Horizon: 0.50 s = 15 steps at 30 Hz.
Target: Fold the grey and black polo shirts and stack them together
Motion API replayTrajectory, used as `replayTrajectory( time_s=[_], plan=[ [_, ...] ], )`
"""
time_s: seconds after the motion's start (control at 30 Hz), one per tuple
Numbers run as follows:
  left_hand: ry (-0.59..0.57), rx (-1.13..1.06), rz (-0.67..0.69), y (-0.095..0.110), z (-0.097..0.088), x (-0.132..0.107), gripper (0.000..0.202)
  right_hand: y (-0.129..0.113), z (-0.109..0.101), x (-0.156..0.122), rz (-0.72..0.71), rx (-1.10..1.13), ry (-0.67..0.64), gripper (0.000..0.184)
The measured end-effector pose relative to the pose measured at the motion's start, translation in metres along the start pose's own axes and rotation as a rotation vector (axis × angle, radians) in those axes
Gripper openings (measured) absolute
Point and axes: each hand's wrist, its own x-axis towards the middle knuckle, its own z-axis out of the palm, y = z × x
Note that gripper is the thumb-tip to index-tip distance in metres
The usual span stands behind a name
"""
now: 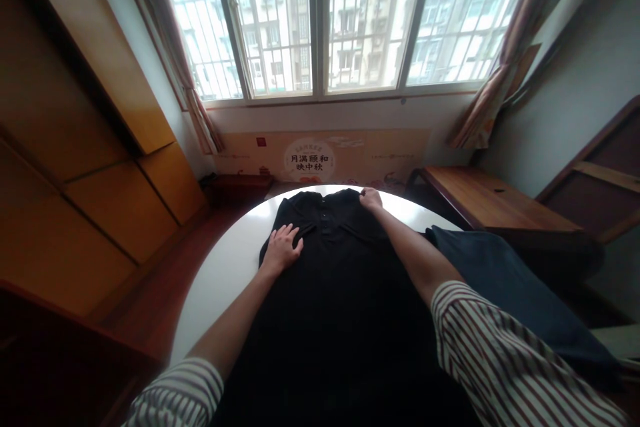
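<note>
A black shirt (340, 293) with a collar and a short buttoned front lies spread on the white round table (205, 307), its neck toward the window. My left hand (283, 248) rests flat on the shirt's left side, near a folded sleeve, with its fingers apart. At the far edge, my right hand (371, 199) has its fingers closed on the cloth by the right shoulder. The shirt's lower part runs toward me and fades into shadow.
Dark blue cloth (510, 287) hangs over the table's right side. A wooden desk (500, 197) stands at the right. Wooden cabinets (120, 193) line the left wall. Beyond the table, a printed banner (400, 147) sits below the barred window (320, 27).
</note>
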Motion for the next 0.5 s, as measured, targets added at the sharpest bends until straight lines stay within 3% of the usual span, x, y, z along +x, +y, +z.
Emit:
replayTrajectory(
  time_s=[0.23, 0.37, 0.5],
  plan=[
    [-0.004, -0.007, -0.004, -0.001, 0.001, 0.001, 0.050, -0.009, -0.005, -0.029, 0.031, -0.106, 0.116, 0.043],
    [0.009, -0.028, -0.001, -0.002, 0.002, 0.002, 0.049, -0.032, -0.007, -0.062, -0.149, -0.172, 0.073, 0.048],
    [0.066, -0.114, -0.010, -0.001, 0.000, 0.003, 0.040, -0.067, -0.005, -0.125, -0.411, -0.232, -0.031, 0.052]
  ],
)
